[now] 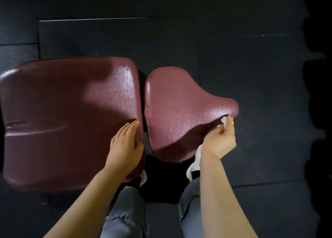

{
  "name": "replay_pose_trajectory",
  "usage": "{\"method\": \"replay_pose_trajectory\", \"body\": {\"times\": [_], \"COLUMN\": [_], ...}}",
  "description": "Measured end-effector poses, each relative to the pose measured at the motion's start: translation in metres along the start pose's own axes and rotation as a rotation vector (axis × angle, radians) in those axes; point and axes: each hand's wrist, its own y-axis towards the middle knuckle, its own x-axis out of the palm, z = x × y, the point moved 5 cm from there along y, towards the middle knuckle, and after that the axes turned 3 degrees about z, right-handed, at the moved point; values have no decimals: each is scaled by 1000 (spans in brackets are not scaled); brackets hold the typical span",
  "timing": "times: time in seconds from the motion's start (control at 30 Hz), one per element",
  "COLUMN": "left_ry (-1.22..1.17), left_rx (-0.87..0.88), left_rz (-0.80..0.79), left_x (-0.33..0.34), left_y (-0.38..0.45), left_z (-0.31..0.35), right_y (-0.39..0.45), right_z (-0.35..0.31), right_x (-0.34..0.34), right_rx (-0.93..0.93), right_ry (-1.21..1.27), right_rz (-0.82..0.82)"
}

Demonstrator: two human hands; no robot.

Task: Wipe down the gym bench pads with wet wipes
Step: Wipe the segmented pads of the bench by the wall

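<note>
Two dark red bench pads lie below me: a large back pad [62,112] on the left and a smaller tapered seat pad [176,112] on the right, both with a wet sheen. My left hand [125,144] rests flat, fingers straight, on the back pad's near right corner. My right hand [220,140] pinches a crumpled white wet wipe [224,120] against the near edge of the seat pad's narrow tip.
Black rubber floor mats [251,67] surround the bench on all sides. My legs in grey jeans [125,210] and white shoes [195,164] stand just below the gap between the pads.
</note>
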Motion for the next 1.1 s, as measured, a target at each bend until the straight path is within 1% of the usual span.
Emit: {"method": "replay_pose_trajectory", "body": {"times": [0.07,0.1,0.13,0.17,0.27,0.33,0.4,0.43,0.47,0.5,0.53,0.6,0.63,0.7,0.73,0.77,0.8,0.83,0.9,0.97,1.03,1.07,1.1], "left_ry": [8,8,7,4,-21,-42,-61,-69,-75,-76,-75,-77,-80,-83,-86,-90,-93,-91,-83,-90,-86,-69,-47], "left_rx": [5,5,4,1,-16,-27,-39,-44,-46,-48,-50,-59,-61,-55,-49,-46,-45,-38,-14,-11,-10,1,19], "left_rz": [6,8,11,14,23,33,44,50,52,49,42,34,32,27,23,19,12,4,-12,-22,-20,-24,-30], "left_x": [0,1,1,2,4,2,0,-1,-2,-2,-2,-2,-2,-1,0,1,3,4,5,5,3,3,4], "left_y": [-1,-1,0,0,2,3,4,4,4,4,4,3,3,4,4,4,3,3,3,4,4,3,3], "left_z": [0,1,1,2,5,7,7,6,5,5,5,5,5,7,7,7,7,6,5,2,0,0,0], "right_y": [-5,-6,-9,-16,-65,-97,-97,-84,-63,-37,-7,46,65,79,70,52,28,-2,-72,-116,-112,-96,-76], "right_z": [-7,-11,-18,-25,-36,-30,-20,-20,-24,-29,-35,-40,-38,-28,-24,-21,-22,-25,-23,-17,-17,-19,-19], "right_x": [2,6,13,26,84,106,108,102,92,80,66,28,8,-13,-12,-4,12,34,78,95,89,79,67], "right_rx": [9,-46,-152,-306,-855,-1191,-1455,-1519,-1534,-1520,-1489,-1361,-1239,-899,-767,-696,-703,-764,-909,-1056,-1214,-1279,-1305], "right_ry": [50,53,28,-11,-212,-318,-361,-365,-373,-393,-427,-503,-513,-481,-442,-401,-364,-322,-360,-410,-409,-429,-447], "right_rz": [32,24,-19,-116,-590,-863,-1084,-1151,-1172,-1140,-1061,-805,-672,-438,-340,-286,-300,-393,-691,-863,-971,-980,-954]}}
